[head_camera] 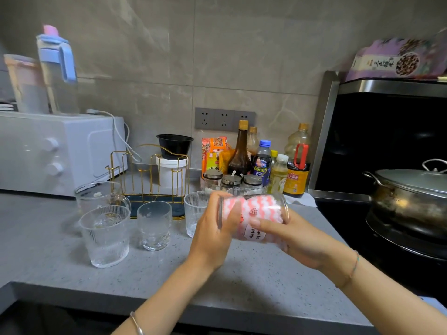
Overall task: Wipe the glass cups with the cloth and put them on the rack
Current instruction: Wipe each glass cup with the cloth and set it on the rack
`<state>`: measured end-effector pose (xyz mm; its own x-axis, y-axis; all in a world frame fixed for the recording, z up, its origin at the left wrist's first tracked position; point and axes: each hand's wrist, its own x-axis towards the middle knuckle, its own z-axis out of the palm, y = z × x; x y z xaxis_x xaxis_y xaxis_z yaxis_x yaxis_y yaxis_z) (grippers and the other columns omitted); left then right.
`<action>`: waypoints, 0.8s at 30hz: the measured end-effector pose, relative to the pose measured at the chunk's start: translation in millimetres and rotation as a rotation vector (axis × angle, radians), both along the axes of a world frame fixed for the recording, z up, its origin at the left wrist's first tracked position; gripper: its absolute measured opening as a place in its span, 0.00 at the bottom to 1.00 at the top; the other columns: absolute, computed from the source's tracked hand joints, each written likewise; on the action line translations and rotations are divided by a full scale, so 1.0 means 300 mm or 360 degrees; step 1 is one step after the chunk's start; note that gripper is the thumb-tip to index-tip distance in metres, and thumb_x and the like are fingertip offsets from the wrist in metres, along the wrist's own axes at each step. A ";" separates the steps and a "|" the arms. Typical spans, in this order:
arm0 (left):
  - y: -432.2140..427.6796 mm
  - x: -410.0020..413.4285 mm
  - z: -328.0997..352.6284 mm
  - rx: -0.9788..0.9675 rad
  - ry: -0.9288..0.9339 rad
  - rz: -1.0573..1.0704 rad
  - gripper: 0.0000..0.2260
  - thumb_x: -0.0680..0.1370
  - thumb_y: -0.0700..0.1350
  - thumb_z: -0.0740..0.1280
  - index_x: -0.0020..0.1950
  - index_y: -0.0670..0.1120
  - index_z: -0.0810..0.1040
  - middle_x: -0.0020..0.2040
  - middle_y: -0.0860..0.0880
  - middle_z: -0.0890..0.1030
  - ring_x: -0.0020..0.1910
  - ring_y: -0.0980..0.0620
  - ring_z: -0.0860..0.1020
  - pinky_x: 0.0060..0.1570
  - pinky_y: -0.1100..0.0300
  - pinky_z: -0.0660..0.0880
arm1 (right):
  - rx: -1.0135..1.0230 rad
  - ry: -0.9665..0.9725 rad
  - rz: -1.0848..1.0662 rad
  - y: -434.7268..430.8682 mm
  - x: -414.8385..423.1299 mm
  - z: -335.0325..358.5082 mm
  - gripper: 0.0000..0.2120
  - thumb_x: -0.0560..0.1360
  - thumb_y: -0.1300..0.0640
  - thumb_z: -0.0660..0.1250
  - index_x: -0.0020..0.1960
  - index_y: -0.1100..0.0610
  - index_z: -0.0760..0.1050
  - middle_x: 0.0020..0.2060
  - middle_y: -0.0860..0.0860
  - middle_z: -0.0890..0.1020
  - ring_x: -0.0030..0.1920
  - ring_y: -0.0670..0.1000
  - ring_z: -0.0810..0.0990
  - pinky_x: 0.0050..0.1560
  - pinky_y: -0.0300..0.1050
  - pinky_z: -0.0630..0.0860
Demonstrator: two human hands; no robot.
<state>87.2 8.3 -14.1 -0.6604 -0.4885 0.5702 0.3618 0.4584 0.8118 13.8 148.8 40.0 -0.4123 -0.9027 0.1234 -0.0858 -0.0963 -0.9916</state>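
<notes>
A grey speckled bench [242, 281] fills the lower part of the view. A white oven [48, 151] sits at its far left against the tiled wall. At the right edge, a lidded steel pot [408, 197] stands on a dark stove. A gold wire rack [150, 175] stands at the back of the bench beside the oven, with no cup on it. To its right a cluster of sauce bottles [242, 151] lines the wall.

In front of the rack, 3 cups stand upright on the bench in a loose row. They are a ribbed cup [105, 235] nearest the edge, a shorter cup [154, 226] next to it, and a second ribbed cup [196, 211] just behind the left hand. A glass jug [99, 194] with a handle stands behind the first of them.

The glass cup [254, 234] being wiped is held above the bench, right of the row. It lies on its side with its mouth to the left. The right hand [300, 240] cradles its base from below, thumb pressed along the printed side. The left hand [212, 233] is curled over the mouth end, fingers hooked at the rim. A pink and white cloth [254, 204] is stuffed inside the cup and fills most of it. Whether the left fingers also pinch the cloth cannot be told.
</notes>
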 end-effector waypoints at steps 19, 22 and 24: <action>-0.008 -0.013 0.042 0.0665 -0.0596 -0.0199 0.32 0.79 0.66 0.47 0.63 0.43 0.75 0.39 0.45 0.81 0.25 0.56 0.78 0.22 0.64 0.71 | -0.0024 0.0406 -0.0413 -0.013 0.012 -0.014 0.11 0.68 0.64 0.74 0.47 0.52 0.79 0.39 0.44 0.86 0.42 0.43 0.85 0.39 0.33 0.77; -0.002 -0.006 0.029 0.0462 -0.0400 -0.0017 0.26 0.79 0.64 0.49 0.57 0.44 0.74 0.37 0.45 0.79 0.24 0.57 0.76 0.21 0.66 0.68 | 0.0034 0.0365 -0.0264 -0.009 0.017 0.002 0.13 0.68 0.66 0.73 0.48 0.52 0.78 0.40 0.44 0.86 0.43 0.43 0.85 0.41 0.32 0.78; 0.006 0.007 0.023 0.0312 -0.0203 0.0007 0.21 0.78 0.66 0.53 0.51 0.50 0.72 0.36 0.50 0.78 0.26 0.59 0.76 0.22 0.67 0.68 | 0.0065 0.0272 -0.0155 -0.003 0.017 0.010 0.15 0.67 0.67 0.73 0.50 0.53 0.77 0.42 0.47 0.86 0.46 0.46 0.85 0.44 0.34 0.78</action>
<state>89.3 9.9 -7.1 -0.7187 -0.5847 0.3763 0.2489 0.2890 0.9244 19.0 147.9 43.1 -0.4739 -0.8654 0.1628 -0.2598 -0.0392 -0.9649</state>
